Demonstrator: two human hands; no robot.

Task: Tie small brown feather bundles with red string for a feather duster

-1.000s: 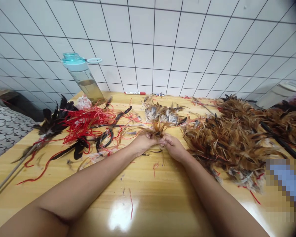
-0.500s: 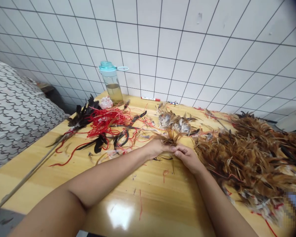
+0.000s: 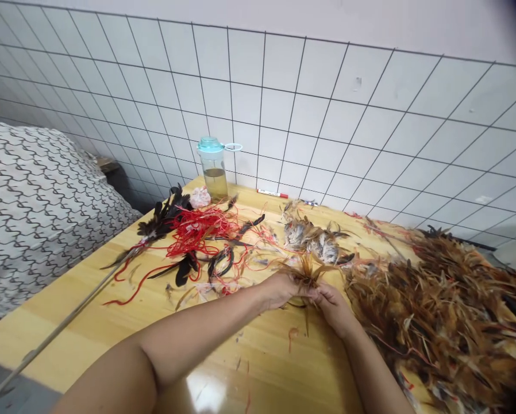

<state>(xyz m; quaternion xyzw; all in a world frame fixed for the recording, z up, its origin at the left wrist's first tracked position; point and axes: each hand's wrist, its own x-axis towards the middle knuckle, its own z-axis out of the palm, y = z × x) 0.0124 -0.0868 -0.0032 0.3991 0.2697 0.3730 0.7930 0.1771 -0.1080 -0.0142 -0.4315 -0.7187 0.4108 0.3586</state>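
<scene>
My left hand (image 3: 281, 290) and my right hand (image 3: 333, 307) meet at the middle of the wooden table (image 3: 111, 322). Both are closed on a small bunch of brown feathers (image 3: 306, 269) that fans upward from between the fingertips. A large heap of brown feathers (image 3: 447, 305) lies just right of my right hand. A tangle of red string (image 3: 195, 227) with black feathers (image 3: 165, 213) lies to the left of my left hand.
A clear bottle with a teal lid (image 3: 214, 167) stands at the back by the tiled wall. A red-and-white marker (image 3: 273, 193) lies near it. Grey-white feather clumps (image 3: 316, 241) sit behind my hands. A thin stick (image 3: 55, 333) runs off the front left corner. Patterned bedding (image 3: 34, 201) lies left.
The camera has tilted up and turned left, so the table sits lower and the bedding fills more of the left. My hands stay closed on the feather bunch.
</scene>
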